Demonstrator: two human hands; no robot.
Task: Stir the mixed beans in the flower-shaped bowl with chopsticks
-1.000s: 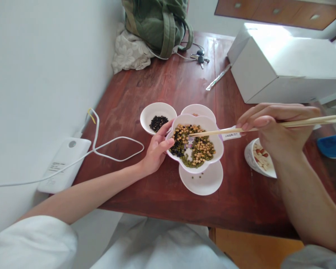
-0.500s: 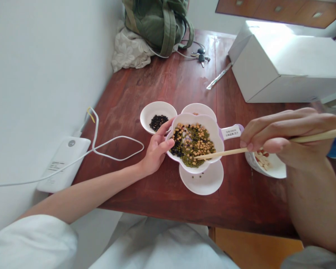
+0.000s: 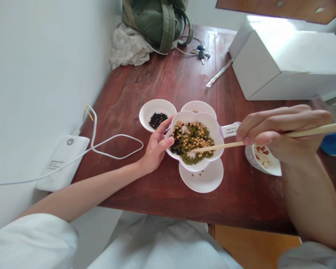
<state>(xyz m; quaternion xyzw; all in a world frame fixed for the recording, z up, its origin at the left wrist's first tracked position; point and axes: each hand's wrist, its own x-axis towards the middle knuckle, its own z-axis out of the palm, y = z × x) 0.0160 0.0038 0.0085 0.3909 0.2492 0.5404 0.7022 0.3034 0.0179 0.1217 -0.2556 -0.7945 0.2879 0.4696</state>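
At the table [image 3: 156,190]: flower-shaped bowl [image 3: 210,160] held, chopsticks [image 3: 229,145] in mixed beans [image 3: 200,135]

We find the left hand [image 3: 154,151] clamped on the left rim of the flower-shaped bowl, thumb over the edge. We record the right hand [image 3: 285,129] closed around the chopsticks, their tips among the mixed beans. From our view, the flower-shaped bowl overlaps a bowl of black beans [image 3: 146,112], a far dish [image 3: 200,105] and a near dish [image 3: 201,184]; we cannot tell whether it rests on them.
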